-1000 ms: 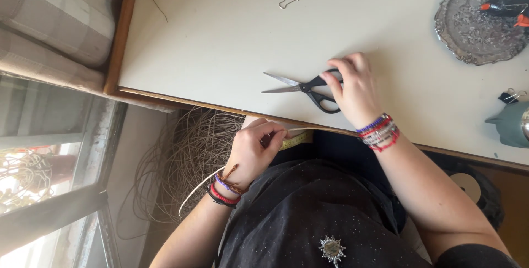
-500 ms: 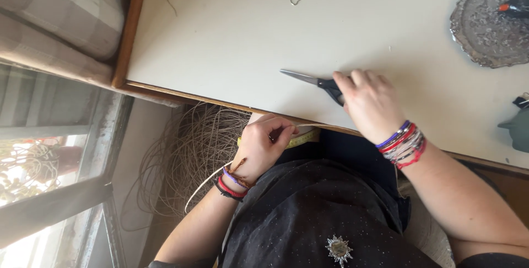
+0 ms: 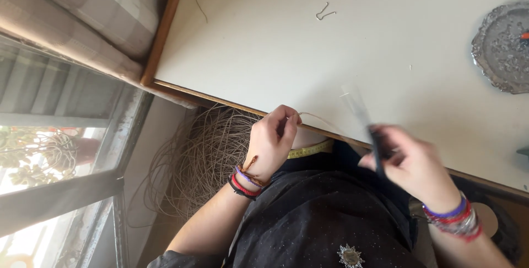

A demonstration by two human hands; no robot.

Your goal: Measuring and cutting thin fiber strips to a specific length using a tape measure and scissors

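Two hands work at the counter (image 3: 341,53) edge: left hand (image 3: 273,138) pinches a reed strand (image 3: 319,118), right hand (image 3: 413,163) grips blurred scissors (image 3: 366,122); blades could nick fingers.

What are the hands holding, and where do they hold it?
The right hand grips the scissors by their black handles, blades pointing away, blurred. The left hand pinches a thin cane strand near its end at the table edge.

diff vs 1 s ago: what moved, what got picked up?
The right hand closed on the scissors, which lay open on the table, and lifted them off toward the body; they now blur in mid-air. The left hand stayed at the table edge, pinching the pale cord. The cord coil below is unchanged.
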